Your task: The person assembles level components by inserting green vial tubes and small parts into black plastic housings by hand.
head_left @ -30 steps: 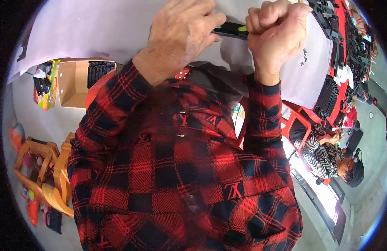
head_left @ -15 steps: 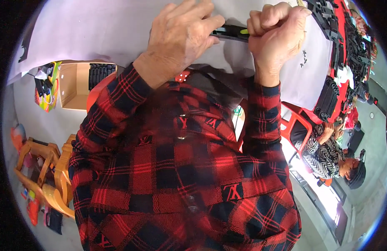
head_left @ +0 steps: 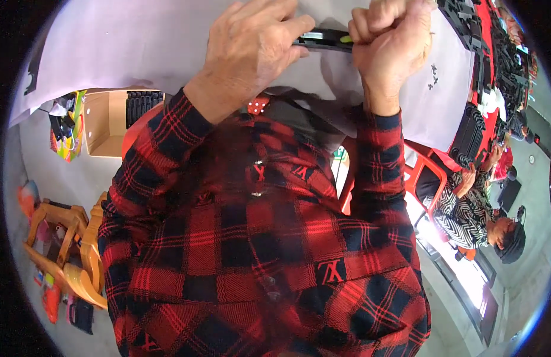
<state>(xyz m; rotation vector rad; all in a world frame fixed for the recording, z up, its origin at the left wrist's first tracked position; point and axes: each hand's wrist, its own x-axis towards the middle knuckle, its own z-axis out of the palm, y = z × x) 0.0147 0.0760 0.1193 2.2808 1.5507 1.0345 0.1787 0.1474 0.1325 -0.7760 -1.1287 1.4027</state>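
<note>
A long, narrow black plastic part (head_left: pixel 324 38) lies crosswise between my hands, close above the pale cloth-covered table (head_left: pixel 132 44). My left hand (head_left: pixel 244 56) grips its left end between thumb and fingers. Curled into a fist at the other end is my right hand (head_left: pixel 389 50), closed around a slim tool of which only a yellow-green bit (head_left: pixel 346 39) shows. That bit touches or nearly touches the part; the rest of the tool is hidden in the fist. Several tiny black scraps (head_left: pixel 433 77) lie on the cloth to the right.
Black plastic parts (head_left: pixel 470 134) are stacked along the table's right side over red cloth. Below the table at left stand a cardboard box (head_left: pixel 102 140) and a colourful bag (head_left: pixel 76 134). A wooden chair (head_left: pixel 88 279) is lower left. Another person (head_left: pixel 466 220) sits at right, near a red stool (head_left: pixel 439 172).
Both hands and the black part have shifted slightly left. A little more of the part shows between the hands. Both grips stay closed.
</note>
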